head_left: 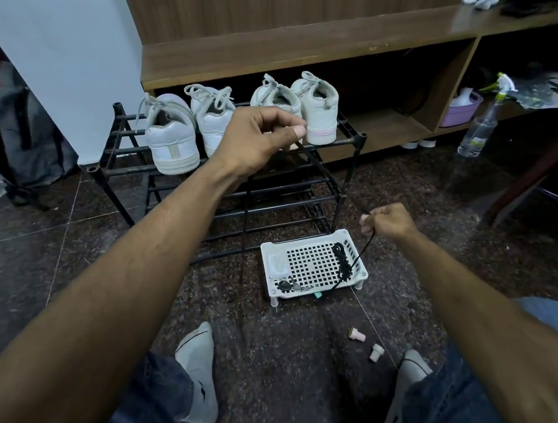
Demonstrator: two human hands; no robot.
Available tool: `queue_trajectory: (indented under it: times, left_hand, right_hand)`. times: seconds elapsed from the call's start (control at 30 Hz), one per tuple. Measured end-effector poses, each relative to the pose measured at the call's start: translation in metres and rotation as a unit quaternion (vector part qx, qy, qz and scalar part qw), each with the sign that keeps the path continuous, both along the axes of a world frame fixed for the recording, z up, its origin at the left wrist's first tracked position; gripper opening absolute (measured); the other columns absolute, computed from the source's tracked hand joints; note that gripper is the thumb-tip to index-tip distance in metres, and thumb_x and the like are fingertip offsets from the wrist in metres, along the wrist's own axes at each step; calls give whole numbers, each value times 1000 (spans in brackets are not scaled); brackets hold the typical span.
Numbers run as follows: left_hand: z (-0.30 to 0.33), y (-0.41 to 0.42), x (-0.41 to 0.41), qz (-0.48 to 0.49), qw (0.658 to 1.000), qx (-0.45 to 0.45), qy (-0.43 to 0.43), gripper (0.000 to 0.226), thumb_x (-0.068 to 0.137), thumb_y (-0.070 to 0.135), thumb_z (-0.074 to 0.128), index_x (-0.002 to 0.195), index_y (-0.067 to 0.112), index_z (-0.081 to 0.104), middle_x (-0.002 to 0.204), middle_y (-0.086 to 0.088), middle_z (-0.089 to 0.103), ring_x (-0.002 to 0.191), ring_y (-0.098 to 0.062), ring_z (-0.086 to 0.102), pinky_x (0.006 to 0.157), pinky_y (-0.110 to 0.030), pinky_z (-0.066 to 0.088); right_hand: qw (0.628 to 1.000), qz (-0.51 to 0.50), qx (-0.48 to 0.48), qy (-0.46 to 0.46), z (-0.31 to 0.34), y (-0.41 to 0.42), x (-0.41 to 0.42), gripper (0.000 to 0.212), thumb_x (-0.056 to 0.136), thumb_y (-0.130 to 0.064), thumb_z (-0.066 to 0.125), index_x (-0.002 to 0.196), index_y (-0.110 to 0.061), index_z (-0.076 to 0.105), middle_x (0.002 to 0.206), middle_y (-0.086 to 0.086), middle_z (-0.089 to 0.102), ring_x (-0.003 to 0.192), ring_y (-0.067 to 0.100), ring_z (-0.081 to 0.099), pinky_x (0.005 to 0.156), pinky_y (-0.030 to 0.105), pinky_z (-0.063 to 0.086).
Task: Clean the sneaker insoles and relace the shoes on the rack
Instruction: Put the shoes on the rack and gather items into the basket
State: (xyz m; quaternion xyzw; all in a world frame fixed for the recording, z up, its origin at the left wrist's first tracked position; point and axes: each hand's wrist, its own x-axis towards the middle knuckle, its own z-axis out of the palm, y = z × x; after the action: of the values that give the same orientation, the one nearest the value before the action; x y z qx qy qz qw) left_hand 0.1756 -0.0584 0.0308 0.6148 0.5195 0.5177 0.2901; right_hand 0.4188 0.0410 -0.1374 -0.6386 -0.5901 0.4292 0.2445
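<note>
Several white sneakers stand heel-out on the top shelf of a black shoe rack (352,140), among them a left sneaker (170,140) and a right sneaker with a pink-tinted sole (320,114). A black shoelace (317,166) stretches taut between my hands. My left hand (259,137) pinches its upper end in front of the shoes. My right hand (389,222) grips the lace lower down, above a white perforated tray (308,242). The rest of the lace (343,261) lies bundled in that tray.
The tray sits on the dark tiled floor with small items inside. Two small pink-and-white caps (365,343) lie on the floor between my socked feet (198,371). A spray bottle (483,117) leans at right under a wooden bench. A grey backpack (21,135) stands at left.
</note>
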Motion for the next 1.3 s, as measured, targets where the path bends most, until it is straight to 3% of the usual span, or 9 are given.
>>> queue_trajectory:
  times: [0.2,0.4,0.5,0.57,0.67,0.77,1.0,1.13,1.3]
  left_hand:
    - [-2,-3,2,-4,999,-35,-2,12,85,9,72,97,12,71,65,5,57,42,-7,44,39,-18,34]
    - [-2,-2,6,-23,992,9,126,35,80,-10,64,105,15,68,85,7,57,68,7,55,61,-12,43]
    - [-2,2,7,-29,981,27,191,55,70,-12,53,109,24,67,97,1,49,82,-14,56,63,-21,46]
    - [1,3,10,-35,980,27,196,56,69,-13,51,110,20,69,100,1,47,76,-8,53,60,-16,42]
    - [8,0,18,-47,986,34,159,54,68,-15,50,109,13,69,102,-4,48,63,10,50,56,-8,37]
    - [14,-1,25,-49,992,66,99,53,66,-13,50,105,19,68,103,-8,51,56,6,48,54,-10,37]
    - [32,-1,32,-2,991,125,-39,45,69,-18,54,95,15,70,100,-1,59,56,-11,49,46,-18,37]
    - [30,-2,12,107,977,134,-123,37,70,-15,58,86,16,71,96,-3,65,56,-1,53,50,-23,44]
    - [3,1,-23,250,933,83,-247,36,72,-14,55,81,17,71,86,6,68,72,-10,60,52,-23,46]
  right_hand:
    - [996,86,-14,10,5,-16,-16,6,88,-10,67,85,-6,70,89,8,70,88,20,62,82,30,46]
    - [973,210,4,99,42,-40,-41,30,86,1,65,116,-4,63,111,12,67,99,16,62,74,9,49]
    - [959,234,33,156,62,-47,-55,35,85,3,66,119,-5,63,113,13,67,97,13,63,76,13,52]
    - [947,256,53,188,75,-50,-64,35,84,3,67,116,-12,64,114,12,67,102,14,62,87,22,53]
    - [929,289,65,220,87,-55,-74,40,80,-4,71,116,-18,63,115,11,67,110,17,62,93,31,51]
    - [921,294,58,250,93,-61,-84,42,77,-7,72,117,-17,62,115,11,66,112,19,61,94,29,51]
    - [940,265,38,211,76,-73,-100,34,86,-12,69,101,17,58,109,21,68,93,14,64,84,27,50]
    - [951,245,-6,190,55,-74,-87,19,91,-11,63,96,7,66,102,16,72,83,6,66,75,18,49]
    - [969,193,-40,149,25,-69,-60,24,90,-16,64,68,-17,55,100,16,72,103,25,66,95,42,42]
